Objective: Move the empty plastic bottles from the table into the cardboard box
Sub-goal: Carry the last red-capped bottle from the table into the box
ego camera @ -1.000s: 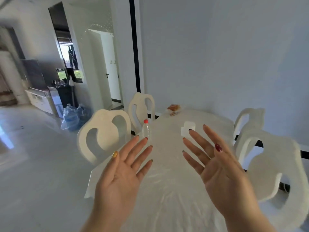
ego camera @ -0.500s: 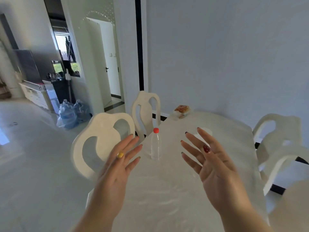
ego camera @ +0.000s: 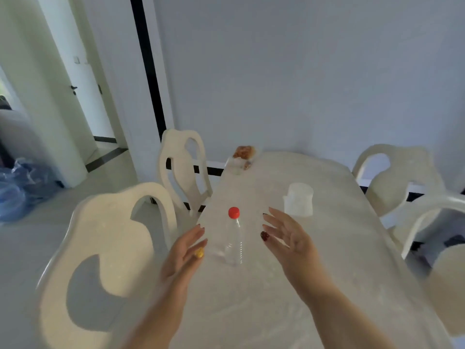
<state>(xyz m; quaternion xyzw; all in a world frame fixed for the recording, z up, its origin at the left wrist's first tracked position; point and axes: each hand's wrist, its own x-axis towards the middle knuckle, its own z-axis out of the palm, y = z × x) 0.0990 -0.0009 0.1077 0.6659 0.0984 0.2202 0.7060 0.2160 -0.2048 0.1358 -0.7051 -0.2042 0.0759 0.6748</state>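
Note:
A clear plastic bottle [ego camera: 234, 241] with a red cap stands upright on the white table [ego camera: 327, 248], near its left edge. My left hand [ego camera: 183, 253] is just left of the bottle, fingers spread, holding nothing. On the bottle's right my right hand [ego camera: 286, 238] is equally spread and holds nothing. Neither hand touches the bottle. No cardboard box is in view.
White chairs stand on the left [ego camera: 105, 260], behind it [ego camera: 183, 170] and on the right [ego camera: 397, 177]. A white container [ego camera: 299, 202] and a brown food item [ego camera: 243, 152] sit further back on the table. Blue plastic bags [ego camera: 17, 187] lie on the floor at left.
The view has come closer to the table and tilted down. Both hands have moved forward and now flank the bottle on either side.

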